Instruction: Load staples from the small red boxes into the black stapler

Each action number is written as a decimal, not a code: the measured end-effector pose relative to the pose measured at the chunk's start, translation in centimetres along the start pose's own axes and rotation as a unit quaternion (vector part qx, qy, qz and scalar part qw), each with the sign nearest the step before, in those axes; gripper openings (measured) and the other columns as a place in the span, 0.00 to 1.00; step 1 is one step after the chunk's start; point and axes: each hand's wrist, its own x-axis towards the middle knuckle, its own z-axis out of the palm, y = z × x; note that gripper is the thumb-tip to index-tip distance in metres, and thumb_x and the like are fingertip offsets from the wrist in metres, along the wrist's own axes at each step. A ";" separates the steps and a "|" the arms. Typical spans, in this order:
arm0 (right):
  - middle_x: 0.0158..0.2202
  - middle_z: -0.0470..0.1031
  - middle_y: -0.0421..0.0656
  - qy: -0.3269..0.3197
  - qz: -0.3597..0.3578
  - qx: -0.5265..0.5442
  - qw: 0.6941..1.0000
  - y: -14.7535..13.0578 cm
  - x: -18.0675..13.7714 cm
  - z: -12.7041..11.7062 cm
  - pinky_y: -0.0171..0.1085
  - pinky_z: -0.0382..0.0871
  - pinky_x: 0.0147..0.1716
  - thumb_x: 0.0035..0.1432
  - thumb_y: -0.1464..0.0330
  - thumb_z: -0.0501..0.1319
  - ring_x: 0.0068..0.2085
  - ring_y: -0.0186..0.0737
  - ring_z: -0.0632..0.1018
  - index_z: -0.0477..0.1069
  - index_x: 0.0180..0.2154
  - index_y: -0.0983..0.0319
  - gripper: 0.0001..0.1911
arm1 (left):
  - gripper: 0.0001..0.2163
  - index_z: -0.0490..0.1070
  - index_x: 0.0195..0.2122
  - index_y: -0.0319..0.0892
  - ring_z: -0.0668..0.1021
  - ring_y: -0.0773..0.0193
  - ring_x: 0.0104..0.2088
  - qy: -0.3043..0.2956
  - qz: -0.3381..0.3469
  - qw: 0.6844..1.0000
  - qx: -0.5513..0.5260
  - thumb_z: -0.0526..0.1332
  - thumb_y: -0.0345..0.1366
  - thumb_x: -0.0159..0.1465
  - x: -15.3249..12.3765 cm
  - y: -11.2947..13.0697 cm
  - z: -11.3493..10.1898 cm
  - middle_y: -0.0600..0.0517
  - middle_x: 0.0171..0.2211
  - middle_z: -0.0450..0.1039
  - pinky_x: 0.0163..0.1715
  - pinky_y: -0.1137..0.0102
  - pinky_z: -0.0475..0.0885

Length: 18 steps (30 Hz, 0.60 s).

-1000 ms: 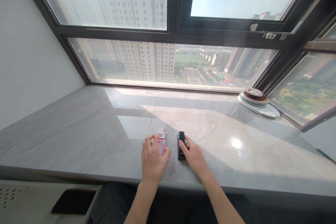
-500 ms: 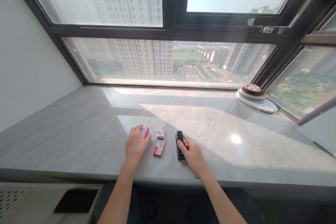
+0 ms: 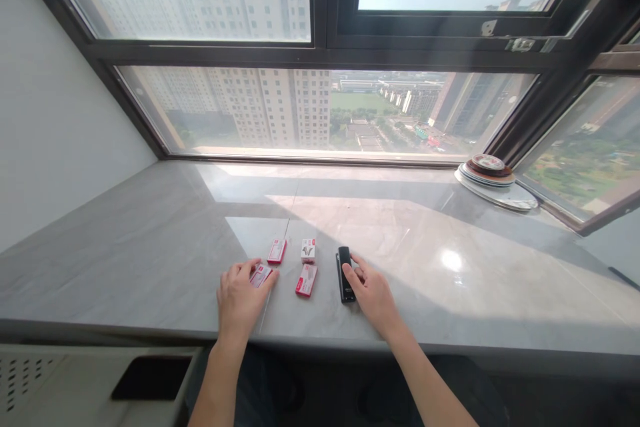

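Several small red-and-white boxes lie on the grey stone sill [image 3: 150, 260]. My left hand [image 3: 239, 299] rests on the nearest-left box [image 3: 261, 275], with its fingers curled around it. Further back lies a second box [image 3: 277, 251]. A third box [image 3: 308, 249] stands to its right, and another box [image 3: 306, 279] lies in front of that. My right hand [image 3: 373, 292] lies beside a black stapler [image 3: 345, 273], with thumb and fingers touching its right side.
A stack of round plates [image 3: 493, 181] sits at the sill's far right corner by the window frame. Large windows run along the back. A white wall closes the left side. Below the sill's front edge at left is a pale unit with a dark opening [image 3: 150, 377].
My left hand has spread the boxes out from one stack, setting one down at the back left and then pulling back toward me with another. My right hand stays at the stapler.
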 end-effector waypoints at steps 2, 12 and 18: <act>0.22 0.62 0.34 0.001 -0.002 0.005 1.000 0.0 0.0 0.0 0.37 0.64 0.31 0.69 0.46 0.54 0.27 0.40 0.68 0.70 0.64 0.60 0.33 | 0.17 0.77 0.53 0.48 0.72 0.46 0.51 0.028 0.022 0.999 -0.004 0.64 0.49 0.67 -0.8 1.2 -0.2 0.45 0.49 0.72 0.53 0.55 0.68; 0.26 0.67 0.35 0.033 -0.030 -0.051 0.998 -0.6 -0.8 0.0 0.38 0.68 0.33 0.63 0.53 0.63 0.28 0.40 0.72 0.72 0.60 0.59 0.28 | 0.33 0.66 0.65 0.50 0.75 0.47 0.53 -0.079 0.162 0.982 -0.065 0.69 0.54 0.61 -2.6 7.5 1.7 0.47 0.49 0.72 0.51 0.57 0.68; 0.48 0.77 0.47 0.081 -0.092 -0.091 0.988 -0.6 -1.3 -1.4 0.46 0.71 0.52 0.64 0.62 0.61 0.51 0.51 0.77 0.78 0.53 0.55 0.17 | 0.16 0.75 0.47 0.48 0.76 0.49 0.48 -0.096 0.148 0.981 -0.079 0.70 0.47 0.62 -4.0 6.9 1.8 0.47 0.46 0.73 0.47 0.57 0.70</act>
